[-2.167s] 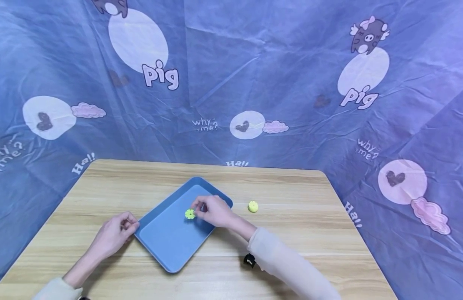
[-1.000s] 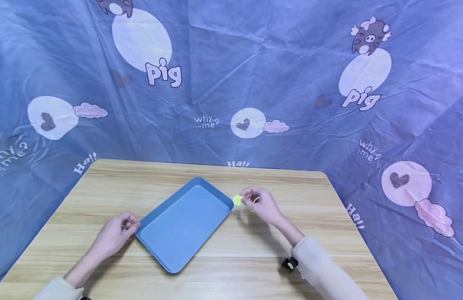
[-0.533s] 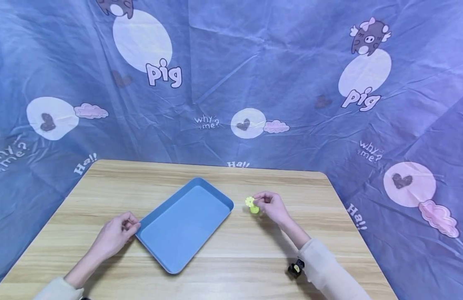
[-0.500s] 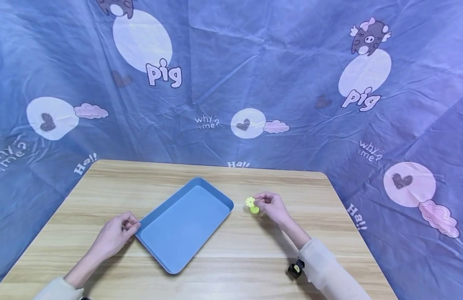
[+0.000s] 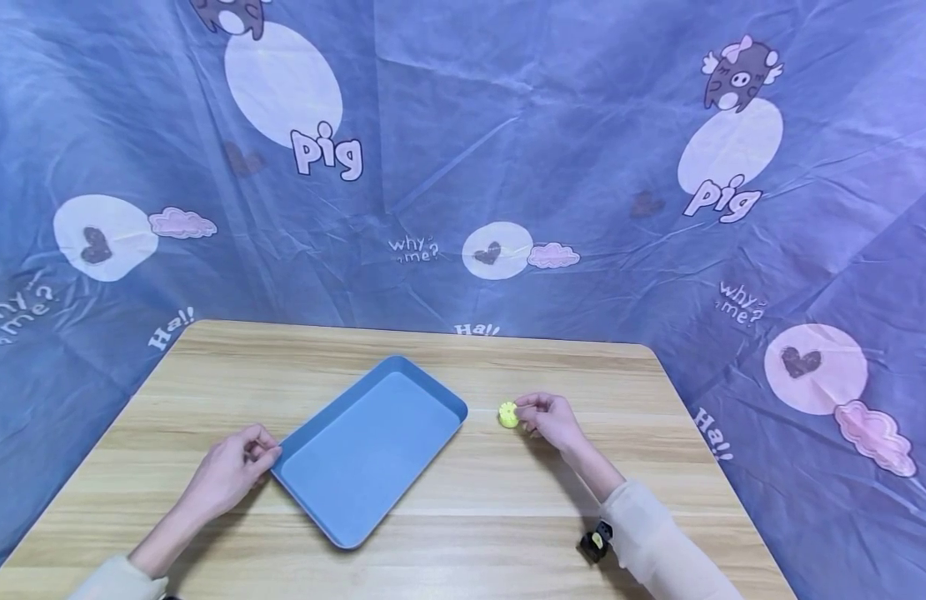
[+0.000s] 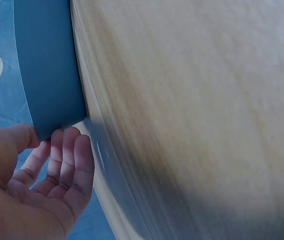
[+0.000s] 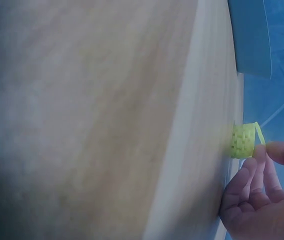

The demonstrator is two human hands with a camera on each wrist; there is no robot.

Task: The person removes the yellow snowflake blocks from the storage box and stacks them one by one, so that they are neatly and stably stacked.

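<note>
At the near-left corner of the blue tray (image 5: 368, 458), my left hand (image 5: 226, 471) pinches the rim between thumb and fingers. The left wrist view shows the thumb on one side of the tray wall (image 6: 52, 65) and fingertips at its lower edge. To the right of the tray, my right hand (image 5: 550, 419) pinches a thin yellow-green flower-shaped disc (image 7: 260, 134) by its edge. That disc leans at a slant against the top of a short stack of similar discs (image 7: 243, 141) standing on the table. From the head view, disc and stack overlap as one flower shape.
The wooden table (image 5: 583, 375) has its far edge against a blue printed cloth (image 5: 402, 192) that hangs behind and at both sides. A small black device (image 5: 596, 543) hangs by the right sleeve. The tray's right corner lies just left of the stack.
My right hand has carried the flower-shaped disc from over the tray rightward to the stack, then lowered it onto the top. The left hand has stayed on the tray corner.
</note>
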